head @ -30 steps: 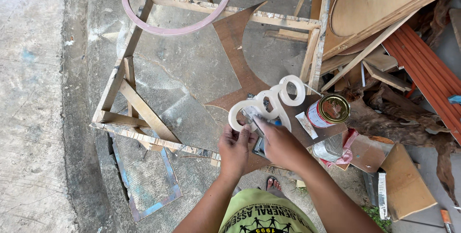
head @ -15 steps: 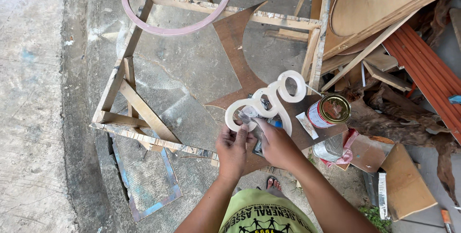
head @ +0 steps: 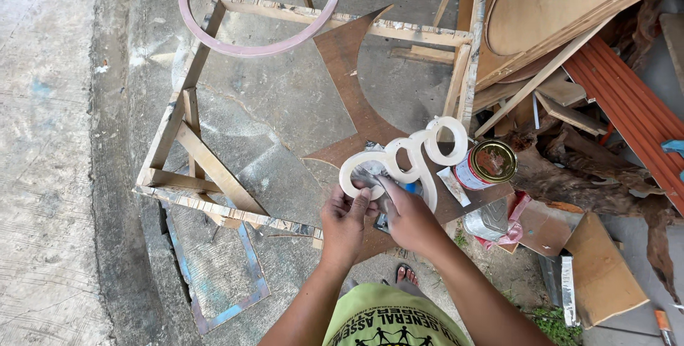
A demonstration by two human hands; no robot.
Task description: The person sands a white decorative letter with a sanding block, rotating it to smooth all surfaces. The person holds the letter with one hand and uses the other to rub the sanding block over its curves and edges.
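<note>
The left hand held the near loop of the pale cut-out, its grip closed on the rim. The right hand was closed on a small grey pad, probably abrasive, pressed against that same loop. The cut-out, a run of joined rings, lay on the brown panel across the wooden frame. Work appeared to be at the nearest ring; the farther rings looked alike in colour, so their finish could not be judged. An open tin stood just beside the far ring, apparently unused at this stage.

Bright, even daylight; soft faint shadows; sharp focus overall; mild wide-angle bending at edges.
</note>
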